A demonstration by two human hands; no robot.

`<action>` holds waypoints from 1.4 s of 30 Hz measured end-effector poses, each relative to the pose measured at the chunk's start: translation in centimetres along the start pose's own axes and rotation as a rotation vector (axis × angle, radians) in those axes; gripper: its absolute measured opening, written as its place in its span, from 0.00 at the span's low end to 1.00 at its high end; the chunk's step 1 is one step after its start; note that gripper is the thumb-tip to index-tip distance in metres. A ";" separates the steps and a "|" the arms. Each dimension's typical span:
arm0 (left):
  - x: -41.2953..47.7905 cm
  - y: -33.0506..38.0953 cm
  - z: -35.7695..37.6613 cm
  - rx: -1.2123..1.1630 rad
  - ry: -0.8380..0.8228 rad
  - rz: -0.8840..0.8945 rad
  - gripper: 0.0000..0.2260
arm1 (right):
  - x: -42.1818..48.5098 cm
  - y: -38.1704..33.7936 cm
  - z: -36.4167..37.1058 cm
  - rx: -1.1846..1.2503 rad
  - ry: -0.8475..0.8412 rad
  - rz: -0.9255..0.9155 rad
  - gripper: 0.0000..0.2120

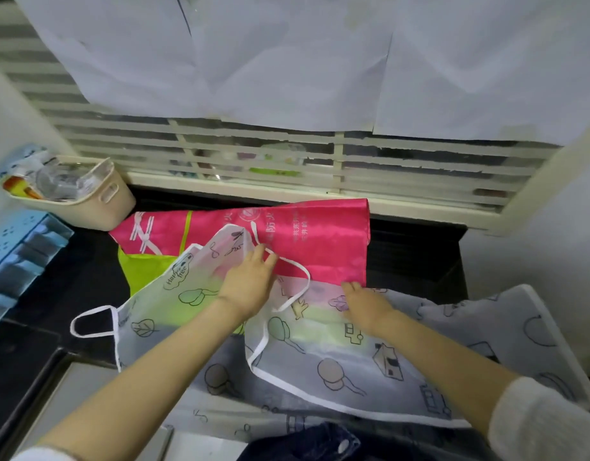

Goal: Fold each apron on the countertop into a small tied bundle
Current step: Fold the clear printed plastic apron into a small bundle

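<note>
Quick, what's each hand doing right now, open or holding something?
Left hand: open, fingers pressing the clear printed apron.
Right hand: open, flat on the same apron.

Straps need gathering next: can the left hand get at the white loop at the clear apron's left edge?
Probably yes. The white loop lies uncovered on the dark countertop, left of the left hand, with only flat clear apron between them.

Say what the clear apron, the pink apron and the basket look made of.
The clear apron looks like thin plastic film, translucent and frosted: pink and green show through it; white tape edges it. The pink apron seems a synthetic fabric with satin sheen, light glancing off its creases. The basket looks like moulded beige plastic, smooth, with a cut-out handle.
</note>
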State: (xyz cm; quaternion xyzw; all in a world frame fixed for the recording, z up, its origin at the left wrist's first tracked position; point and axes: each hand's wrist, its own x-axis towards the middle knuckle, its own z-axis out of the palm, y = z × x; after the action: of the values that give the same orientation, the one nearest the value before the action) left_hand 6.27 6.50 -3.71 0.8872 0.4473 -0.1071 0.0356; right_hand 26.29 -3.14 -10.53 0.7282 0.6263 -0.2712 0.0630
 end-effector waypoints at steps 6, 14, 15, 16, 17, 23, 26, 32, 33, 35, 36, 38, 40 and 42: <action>1.1 -2.0 -0.6 -0.130 0.039 -0.214 0.34 | 2.4 0.1 -1.6 -0.049 0.024 0.044 0.12; 2.8 -3.7 -0.4 -0.330 0.359 -0.111 0.34 | 6.2 4.4 -7.0 0.034 0.374 0.231 0.11; 2.9 -3.5 -0.1 -0.376 0.358 -0.115 0.36 | 6.6 4.8 -7.6 0.085 0.410 0.249 0.10; 2.9 -3.3 0.3 -0.421 0.334 -0.122 0.37 | 7.1 5.3 -8.0 0.123 0.433 0.268 0.09; 2.8 -3.0 0.8 -0.454 0.304 -0.123 0.38 | 7.5 5.7 -8.3 0.144 0.443 0.286 0.09; 1.0 -1.5 5.2 -0.571 -0.150 -0.137 0.35 | 7.0 3.2 -7.8 0.055 0.391 0.314 0.19; 0.1 -1.5 6.6 -0.530 -0.391 0.019 0.22 | 7.0 -1.5 -7.5 -0.057 0.489 0.059 0.24; 0.1 -3.3 2.0 -0.500 0.030 -0.079 0.07 | 8.0 -9.7 -5.8 0.369 0.120 -0.267 0.14; 0.4 -4.4 1.0 -0.555 0.157 -0.118 0.05 | 8.2 -10.5 -5.4 0.388 0.057 -0.288 0.16; 1.7 -6.8 0.0 -0.519 0.308 -0.169 0.07 | 8.4 -11.6 -4.4 0.374 -0.037 -0.310 0.21; 2.6 -7.9 -0.1 -0.447 0.283 -0.212 0.11 | 8.4 -12.0 -3.9 0.340 -0.065 -0.327 0.23; 4.5 -9.3 0.2 -0.340 0.098 -0.321 0.18 | 8.5 -12.4 -2.7 0.235 -0.106 -0.361 0.24; 5.9 -9.9 1.4 -0.376 -0.114 -0.393 0.25 | 8.6 -12.4 -1.5 0.117 -0.163 -0.360 0.26; 6.5 -10.1 3.1 -0.472 -0.250 -0.486 0.31 | 8.8 -12.0 -0.6 0.049 -0.229 -0.335 0.26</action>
State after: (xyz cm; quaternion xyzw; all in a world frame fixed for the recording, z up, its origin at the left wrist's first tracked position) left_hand 1.45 17.09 -7.85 0.7024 0.6498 -0.1139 0.2673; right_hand 15.68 7.33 -11.21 0.5797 0.7205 -0.3741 0.0699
